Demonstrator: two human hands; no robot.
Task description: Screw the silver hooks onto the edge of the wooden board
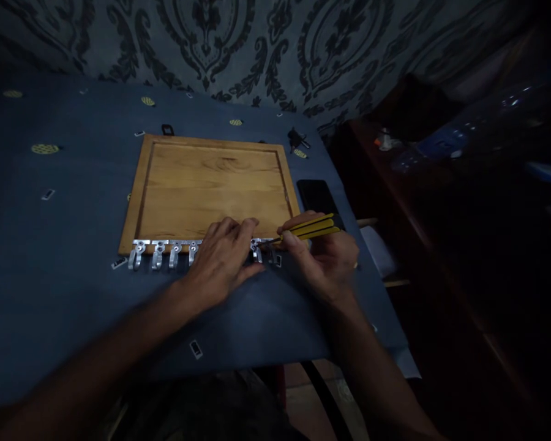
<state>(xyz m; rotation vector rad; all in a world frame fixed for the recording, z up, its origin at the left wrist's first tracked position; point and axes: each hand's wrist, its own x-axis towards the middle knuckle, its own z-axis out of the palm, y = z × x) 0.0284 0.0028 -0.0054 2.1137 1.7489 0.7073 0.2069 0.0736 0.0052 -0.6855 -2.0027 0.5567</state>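
A framed wooden board (211, 184) lies on the blue cloth. Along its near edge runs a metal hook rail (157, 247) with several silver hooks. My left hand (224, 254) covers the middle of the rail, fingers bent over the board and thumb at the near side, gripping it. In my closed right hand (324, 257) is a yellow-and-black screwdriver (314, 228). Its shaft points left, the tip at a hook (256, 248) near the rail's right end. Whether the tip sits in a screw is too small to tell.
A black phone (318, 196) lies right of the board, with a small black object (297, 139) behind it. Patterned wallpaper (202, 43) rises behind the blue cloth (73, 202). At the right, a plastic bottle (445, 144) lies on a dark wooden surface.
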